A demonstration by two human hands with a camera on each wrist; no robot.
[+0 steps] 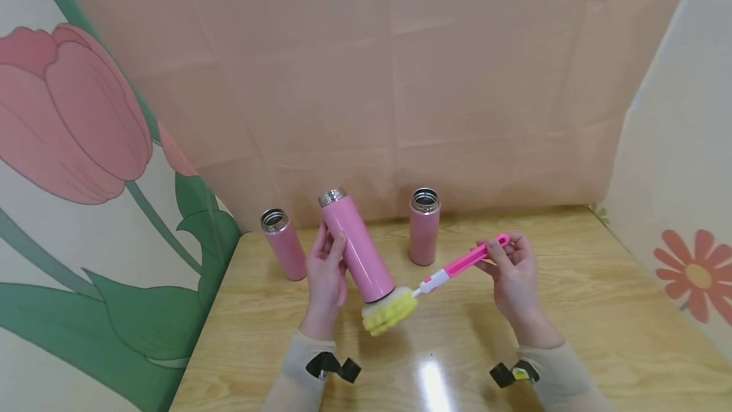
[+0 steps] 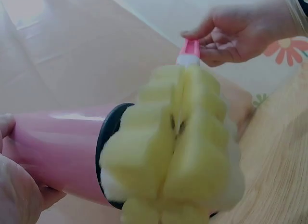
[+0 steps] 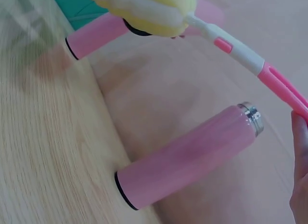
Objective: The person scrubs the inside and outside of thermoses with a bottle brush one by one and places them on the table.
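My left hand [image 1: 326, 272] grips a pink thermos bottle [image 1: 359, 250] around its side, tilted, with its lidless steel mouth up and to the left. In my right hand [image 1: 515, 272] is the pink end of a bottle brush [image 1: 457, 266], pinched between thumb and fingers. The brush's yellow and white sponge head [image 2: 168, 147] lies right at the bottle's black base, overlapping it in the left wrist view. Pink plastic and a white neck with a pink button make up the handle [image 3: 245, 58].
Two more lidless pink bottles stand upright at the back of the wooden table [image 1: 572, 323]: one bottle [image 1: 284, 247] on the left, another bottle [image 1: 424, 231] right of the held one. A peach cloth backdrop [image 1: 457, 81] rises behind them.
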